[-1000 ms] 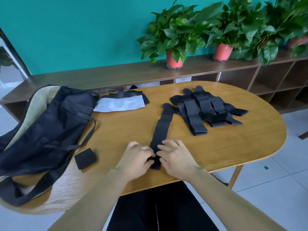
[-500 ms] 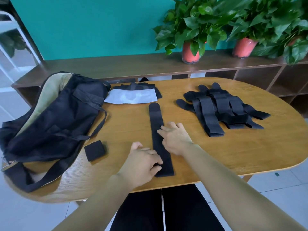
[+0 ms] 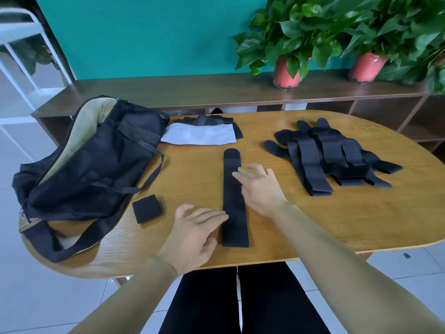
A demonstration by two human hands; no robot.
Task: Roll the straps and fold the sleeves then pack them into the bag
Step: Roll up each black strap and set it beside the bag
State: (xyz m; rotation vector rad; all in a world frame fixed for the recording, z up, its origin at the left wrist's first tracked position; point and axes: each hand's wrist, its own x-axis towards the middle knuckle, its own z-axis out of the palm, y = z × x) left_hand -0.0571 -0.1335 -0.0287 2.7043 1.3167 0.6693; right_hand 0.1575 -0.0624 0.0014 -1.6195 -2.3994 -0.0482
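A long black strap (image 3: 232, 189) lies flat and straight on the wooden table (image 3: 313, 225), running away from me. My right hand (image 3: 258, 186) lies with straight fingers across the strap's middle. My left hand (image 3: 195, 235) rests flat beside the strap's near end, fingertips at its left edge. A pile of several black straps (image 3: 330, 157) sits to the right. A small rolled black strap (image 3: 146, 208) lies left of my hands. The open black bag (image 3: 91, 165) lies at the table's left end. Folded black and white sleeves (image 3: 199, 133) lie at the back.
A low wooden shelf unit (image 3: 216, 90) runs behind the table with two potted plants (image 3: 289, 44) in red pots. A white frame (image 3: 21, 56) stands at the far left. The bag's shoulder strap (image 3: 60, 242) trails over the table's near left edge.
Both hands let go of the strap's near end. The strap now lies straightened toward me, and my right hand has slid farther up along it while the left hand flattened beside it.
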